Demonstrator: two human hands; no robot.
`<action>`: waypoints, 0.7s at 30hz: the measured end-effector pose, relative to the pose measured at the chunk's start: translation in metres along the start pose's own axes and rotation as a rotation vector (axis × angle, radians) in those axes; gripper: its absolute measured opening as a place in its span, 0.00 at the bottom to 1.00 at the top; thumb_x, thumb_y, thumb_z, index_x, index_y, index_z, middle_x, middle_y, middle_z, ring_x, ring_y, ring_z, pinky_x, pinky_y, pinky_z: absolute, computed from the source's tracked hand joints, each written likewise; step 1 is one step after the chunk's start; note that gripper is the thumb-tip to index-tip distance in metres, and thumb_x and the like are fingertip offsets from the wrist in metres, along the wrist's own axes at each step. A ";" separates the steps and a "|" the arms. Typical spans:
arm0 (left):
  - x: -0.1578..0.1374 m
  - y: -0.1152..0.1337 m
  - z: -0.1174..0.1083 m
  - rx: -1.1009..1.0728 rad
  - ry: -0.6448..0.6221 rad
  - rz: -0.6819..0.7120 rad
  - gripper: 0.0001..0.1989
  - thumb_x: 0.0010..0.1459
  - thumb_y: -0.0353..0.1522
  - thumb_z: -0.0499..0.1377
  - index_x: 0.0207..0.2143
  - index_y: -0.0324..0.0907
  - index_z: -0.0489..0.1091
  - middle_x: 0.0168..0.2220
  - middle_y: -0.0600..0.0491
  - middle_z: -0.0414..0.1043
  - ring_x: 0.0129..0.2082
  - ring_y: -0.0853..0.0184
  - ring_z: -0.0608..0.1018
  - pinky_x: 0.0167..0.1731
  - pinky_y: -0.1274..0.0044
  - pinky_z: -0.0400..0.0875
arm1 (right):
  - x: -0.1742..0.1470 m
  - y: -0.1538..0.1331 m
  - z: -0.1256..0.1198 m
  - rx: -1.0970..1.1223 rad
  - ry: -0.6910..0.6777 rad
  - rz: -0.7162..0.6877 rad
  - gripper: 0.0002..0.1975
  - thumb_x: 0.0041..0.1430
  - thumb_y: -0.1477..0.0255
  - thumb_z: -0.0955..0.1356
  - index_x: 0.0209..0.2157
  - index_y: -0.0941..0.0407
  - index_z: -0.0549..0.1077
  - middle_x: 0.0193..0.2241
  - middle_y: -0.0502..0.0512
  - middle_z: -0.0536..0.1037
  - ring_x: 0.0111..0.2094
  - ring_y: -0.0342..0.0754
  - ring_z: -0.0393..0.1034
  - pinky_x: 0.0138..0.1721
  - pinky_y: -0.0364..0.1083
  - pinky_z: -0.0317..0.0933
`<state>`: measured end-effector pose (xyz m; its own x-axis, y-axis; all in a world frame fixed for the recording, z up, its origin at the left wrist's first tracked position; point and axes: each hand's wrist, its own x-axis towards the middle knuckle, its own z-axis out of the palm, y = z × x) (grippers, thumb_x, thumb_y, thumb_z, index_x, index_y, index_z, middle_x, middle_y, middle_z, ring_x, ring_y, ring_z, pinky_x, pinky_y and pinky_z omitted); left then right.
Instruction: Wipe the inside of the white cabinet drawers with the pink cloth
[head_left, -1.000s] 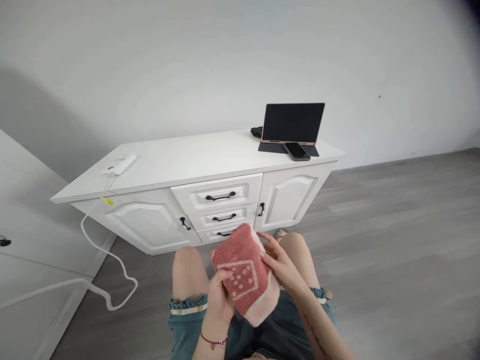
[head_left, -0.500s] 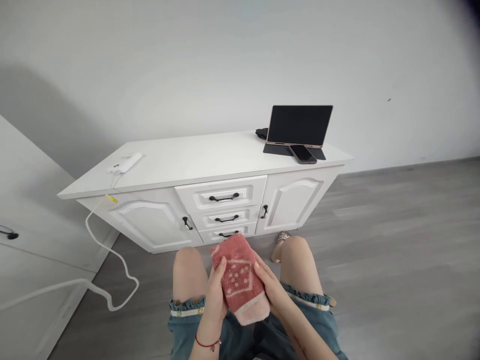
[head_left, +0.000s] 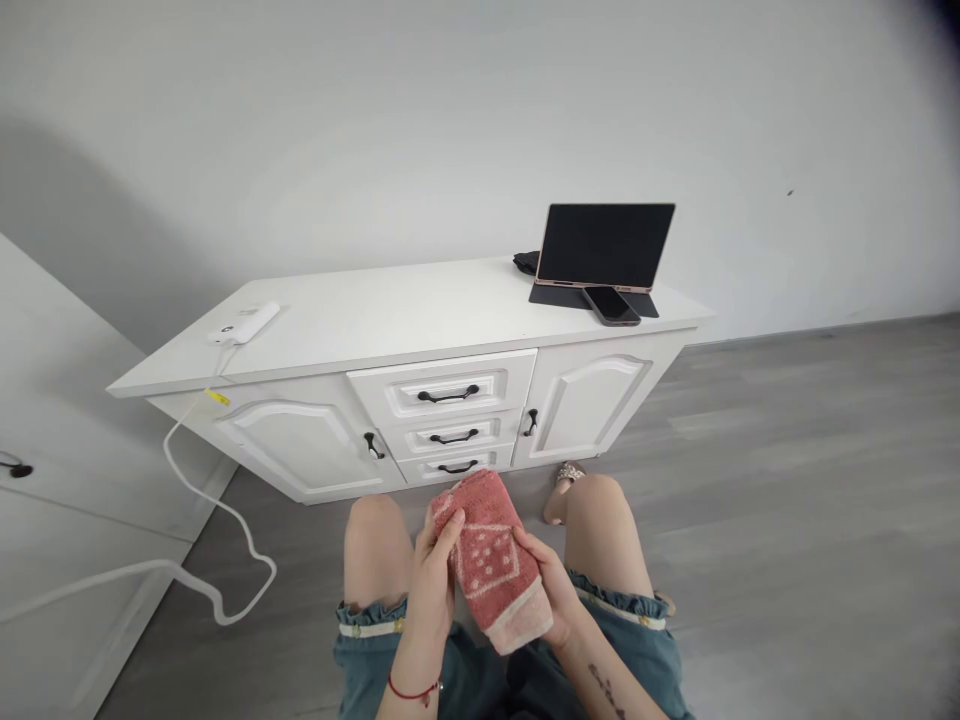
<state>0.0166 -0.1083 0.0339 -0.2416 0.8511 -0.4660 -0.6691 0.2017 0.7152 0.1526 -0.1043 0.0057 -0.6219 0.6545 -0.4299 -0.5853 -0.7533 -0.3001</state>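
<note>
Between my knees I hold a folded red towel (head_left: 489, 560) with a pale dotted square pattern and a light pink end. My left hand (head_left: 435, 570) grips its left side, thumb on top, the other fingers mostly hidden beneath. My right hand (head_left: 551, 590) holds the right edge, its thumb lying near the pattern and its fingers under the cloth. The towel tilts, with its pink end nearest me on the right. Both hands are in front of the lowest drawer of a white cabinet.
On the white cabinet (head_left: 390, 310) stand a tablet (head_left: 607, 245), a phone (head_left: 611, 306) and, at the left, a white power strip (head_left: 246, 325). Its cable (head_left: 225, 500) hangs down and runs left. A white wardrobe (head_left: 67, 400) is at the left; grey floor (head_left: 787, 500) stretches right.
The towel has shifted slightly right with both hands. My right hand has moved lower along the edge and its wrist has turned, so more of the inner forearm shows.
</note>
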 end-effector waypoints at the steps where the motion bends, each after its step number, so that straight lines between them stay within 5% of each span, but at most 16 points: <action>1: 0.000 0.000 0.002 0.014 0.001 -0.026 0.19 0.38 0.37 0.72 0.36 0.42 0.78 0.36 0.49 0.81 0.41 0.56 0.80 0.42 0.71 0.73 | 0.000 -0.001 0.000 -0.003 -0.029 0.020 0.22 0.50 0.58 0.70 0.41 0.61 0.75 0.37 0.63 0.81 0.44 0.58 0.75 0.50 0.59 0.64; 9: 0.004 -0.005 0.004 0.118 -0.018 -0.073 0.15 0.39 0.37 0.72 0.30 0.40 0.78 0.26 0.53 0.79 0.23 0.69 0.77 0.24 0.80 0.68 | -0.003 -0.009 -0.008 -0.023 -0.243 0.160 0.37 0.49 0.41 0.64 0.47 0.58 0.72 0.43 0.62 0.80 0.46 0.59 0.73 0.47 0.64 0.62; 16: 0.018 -0.011 0.007 0.000 -0.101 -0.110 0.10 0.41 0.34 0.72 0.26 0.38 0.78 0.25 0.52 0.79 0.24 0.70 0.77 0.28 0.80 0.70 | 0.005 -0.007 -0.024 0.137 -0.299 0.188 0.21 0.43 0.59 0.73 0.38 0.56 0.74 0.34 0.53 0.79 0.38 0.47 0.72 0.34 0.44 0.64; 21: 0.044 -0.010 0.012 0.075 -0.192 -0.168 0.10 0.41 0.31 0.71 0.29 0.39 0.77 0.26 0.52 0.78 0.24 0.70 0.77 0.27 0.79 0.68 | 0.005 -0.014 -0.023 0.242 -0.209 0.136 0.16 0.46 0.62 0.73 0.35 0.57 0.74 0.36 0.54 0.78 0.34 0.43 0.69 0.35 0.43 0.62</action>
<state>0.0207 -0.0667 0.0126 0.0114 0.8774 -0.4795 -0.6333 0.3775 0.6756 0.1698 -0.0923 -0.0121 -0.7812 0.5671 -0.2611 -0.5804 -0.8138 -0.0311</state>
